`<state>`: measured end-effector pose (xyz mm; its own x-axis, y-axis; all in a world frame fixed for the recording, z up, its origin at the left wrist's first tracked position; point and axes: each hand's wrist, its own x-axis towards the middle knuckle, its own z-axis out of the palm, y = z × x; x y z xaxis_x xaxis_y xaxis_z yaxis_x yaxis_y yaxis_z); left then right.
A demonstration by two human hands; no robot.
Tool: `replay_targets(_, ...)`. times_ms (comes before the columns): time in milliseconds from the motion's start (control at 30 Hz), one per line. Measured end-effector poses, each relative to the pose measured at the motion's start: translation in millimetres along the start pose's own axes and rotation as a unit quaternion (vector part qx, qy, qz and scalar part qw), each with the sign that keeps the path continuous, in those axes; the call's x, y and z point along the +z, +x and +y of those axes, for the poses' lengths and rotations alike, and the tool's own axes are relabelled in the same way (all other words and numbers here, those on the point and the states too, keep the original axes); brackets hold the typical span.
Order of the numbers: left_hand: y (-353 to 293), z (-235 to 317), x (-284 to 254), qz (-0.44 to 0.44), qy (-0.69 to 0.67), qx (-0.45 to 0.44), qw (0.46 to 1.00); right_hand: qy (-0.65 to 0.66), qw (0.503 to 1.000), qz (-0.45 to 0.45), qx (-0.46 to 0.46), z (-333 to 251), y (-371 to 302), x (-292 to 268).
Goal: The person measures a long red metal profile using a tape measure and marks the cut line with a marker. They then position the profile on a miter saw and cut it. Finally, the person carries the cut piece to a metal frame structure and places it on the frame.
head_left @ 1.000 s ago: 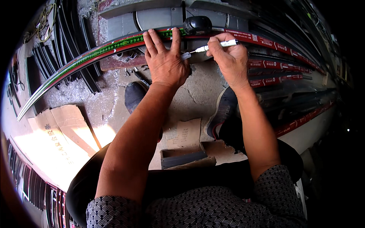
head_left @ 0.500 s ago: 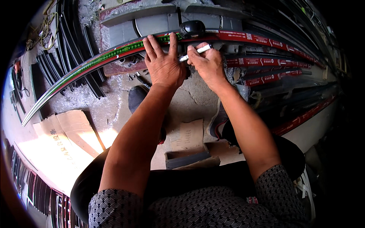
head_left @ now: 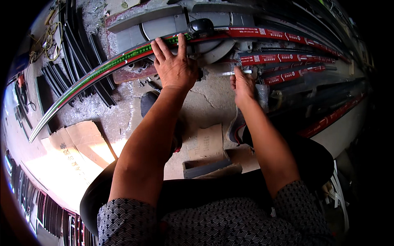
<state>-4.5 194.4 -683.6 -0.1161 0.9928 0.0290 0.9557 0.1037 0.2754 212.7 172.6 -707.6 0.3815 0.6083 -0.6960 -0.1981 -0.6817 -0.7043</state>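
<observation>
My left hand (head_left: 175, 70) lies palm down with its fingers spread. Its fingertips press on a green tape measure blade (head_left: 123, 58) laid along a long dark strip with red labelled film (head_left: 283, 36). The blade curves off to the lower left, past the hand. In my right hand (head_left: 244, 85) is a slim white marker pen (head_left: 227, 74), pinched between thumb and fingers. This hand hangs below the strip, apart from it, by the ends of other red-labelled strips (head_left: 262, 58). A rounded black object (head_left: 200, 26) sits at the strip just beyond my left fingertips.
A grey metal machine bed (head_left: 164, 28) lies behind the strip. Dark profiles (head_left: 78, 53) are piled at the left over glittering scraps. Flattened cardboard (head_left: 78, 143) lies at the lower left, and a cardboard piece (head_left: 209, 141) lies between my feet. More long strips are stacked at the right.
My right hand has drawn the marker pen away from the strip, to the right and nearer to me. My left hand stays pressed on the tape measure blade. The whole view has shifted slightly.
</observation>
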Motion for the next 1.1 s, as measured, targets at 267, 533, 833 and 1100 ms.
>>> replay_targets(267, 1, 5, -4, -0.008, -0.004, 0.0, 1.0, -0.215, 0.969, 0.043, -0.114, 20, 11, 1)
replay_targets(533, 0, 2, -5, -0.018, 0.009, -0.014, 1.0, -0.365, 0.792, -0.087, -0.481, -100, -21, 85)
replay_targets(833, 1, 5, -19, -0.036, 0.021, -0.023, 0.999, -0.527, 0.732, -0.14, -0.409, -121, -10, 114)
replay_targets(1100, 8, -5, -48, -0.026, 0.017, -0.011, 0.999, -0.476, 0.737, -0.113, -0.466, -108, -3, 111)
